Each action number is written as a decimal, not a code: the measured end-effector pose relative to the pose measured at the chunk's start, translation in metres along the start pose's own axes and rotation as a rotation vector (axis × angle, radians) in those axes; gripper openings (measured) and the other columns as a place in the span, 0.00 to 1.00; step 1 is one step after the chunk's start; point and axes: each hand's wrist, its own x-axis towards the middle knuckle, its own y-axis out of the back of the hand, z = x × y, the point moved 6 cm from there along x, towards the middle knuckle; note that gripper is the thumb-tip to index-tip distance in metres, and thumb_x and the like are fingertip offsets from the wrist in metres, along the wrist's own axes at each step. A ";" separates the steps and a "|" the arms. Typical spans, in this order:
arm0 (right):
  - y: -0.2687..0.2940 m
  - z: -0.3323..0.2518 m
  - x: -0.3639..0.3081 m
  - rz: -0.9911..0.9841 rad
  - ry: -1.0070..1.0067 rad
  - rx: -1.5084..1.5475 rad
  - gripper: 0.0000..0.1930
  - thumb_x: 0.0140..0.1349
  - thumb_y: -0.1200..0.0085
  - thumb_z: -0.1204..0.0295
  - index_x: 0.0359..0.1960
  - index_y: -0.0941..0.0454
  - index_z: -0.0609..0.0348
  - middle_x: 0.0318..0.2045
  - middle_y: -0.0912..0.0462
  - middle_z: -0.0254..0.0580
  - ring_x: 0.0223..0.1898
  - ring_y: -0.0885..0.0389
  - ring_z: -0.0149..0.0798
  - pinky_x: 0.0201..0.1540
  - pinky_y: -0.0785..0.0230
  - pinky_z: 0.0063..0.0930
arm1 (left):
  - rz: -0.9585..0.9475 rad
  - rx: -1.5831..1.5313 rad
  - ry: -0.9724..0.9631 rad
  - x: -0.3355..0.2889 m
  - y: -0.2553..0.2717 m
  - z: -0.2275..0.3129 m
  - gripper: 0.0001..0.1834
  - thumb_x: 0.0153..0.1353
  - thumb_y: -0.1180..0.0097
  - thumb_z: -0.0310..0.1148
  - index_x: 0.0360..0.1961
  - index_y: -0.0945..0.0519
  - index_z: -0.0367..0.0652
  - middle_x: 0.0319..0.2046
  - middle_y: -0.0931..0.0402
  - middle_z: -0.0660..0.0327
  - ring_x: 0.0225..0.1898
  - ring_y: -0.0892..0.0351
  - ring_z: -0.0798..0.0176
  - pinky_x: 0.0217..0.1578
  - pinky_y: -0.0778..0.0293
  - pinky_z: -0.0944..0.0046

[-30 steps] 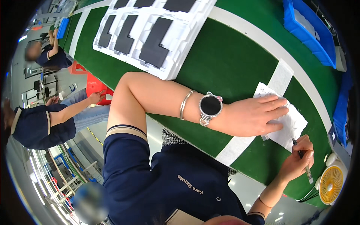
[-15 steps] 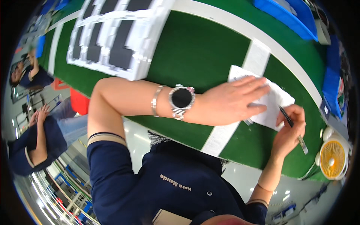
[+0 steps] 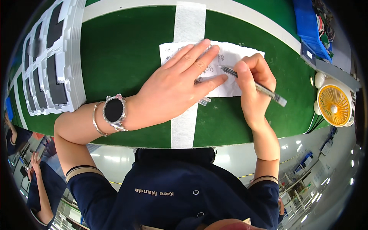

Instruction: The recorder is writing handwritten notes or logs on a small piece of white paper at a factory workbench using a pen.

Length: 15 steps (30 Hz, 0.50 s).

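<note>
- My left hand (image 3: 172,86) lies palm down, open, fingers a little spread, gripping nothing that I can see; it presses the torn-edged white paper sheet (image 3: 229,90), I judge so that it won't slide.
- That sheet, marked with dark handwriting, lies between my hands on the green table surface (image 3: 122,50), across the flat white strip (image 3: 189,19).
- My right hand (image 3: 257,84) is closed in a writing grip, thumb and fingers around the slim pen with a clear barrel (image 3: 270,93); its tip points left at the sheet. Whether it touches, I cannot tell. The low, slanted hold likely steadies the tip.
- A small clear plastic piece (image 3: 204,101) shows just beyond the near edge of my left hand; how much lies underneath is hidden.
- At left, the stacked white moulded plastic trays (image 3: 76,57) hold flat black stepped pieces (image 3: 56,82) in separate compartments, probably to keep them apart.
- At far right, the blue plastic bin (image 3: 303,23) holds a tangle of red, white and green items (image 3: 324,28), too jumbled to tell singly.
- Near it stands the white fan with a yellow grille (image 3: 333,105), facing our way.
</note>
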 end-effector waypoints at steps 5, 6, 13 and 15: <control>-0.004 0.008 0.008 0.025 0.113 -0.061 0.14 0.64 0.45 0.70 0.22 0.31 0.59 0.16 0.30 0.26 0.20 0.39 0.18 0.22 0.46 0.16 | 0.001 0.001 0.006 0.000 0.000 0.000 0.32 0.44 0.40 0.23 0.56 0.24 0.52 0.65 0.41 0.46 0.68 0.45 0.44 0.62 0.40 0.45; -0.003 0.009 0.009 0.041 0.122 -0.073 0.14 0.64 0.44 0.70 0.22 0.31 0.60 0.16 0.30 0.25 0.20 0.39 0.18 0.22 0.46 0.16 | 0.000 0.005 0.007 0.000 0.000 0.000 0.32 0.44 0.40 0.23 0.56 0.24 0.51 0.65 0.41 0.45 0.68 0.45 0.44 0.62 0.40 0.45; -0.006 0.006 0.008 0.025 0.105 -0.089 0.12 0.62 0.43 0.71 0.23 0.29 0.61 0.16 0.27 0.28 0.20 0.34 0.18 0.22 0.42 0.15 | 0.010 0.017 0.000 0.000 -0.003 -0.001 0.33 0.42 0.41 0.22 0.55 0.23 0.51 0.64 0.40 0.44 0.67 0.44 0.42 0.62 0.39 0.45; -0.006 0.007 0.008 0.019 0.113 -0.104 0.11 0.62 0.42 0.71 0.23 0.28 0.61 0.17 0.26 0.28 0.20 0.32 0.19 0.23 0.41 0.15 | 0.018 0.008 0.005 0.000 -0.004 -0.001 0.32 0.41 0.41 0.22 0.54 0.23 0.51 0.64 0.41 0.44 0.67 0.44 0.41 0.61 0.39 0.44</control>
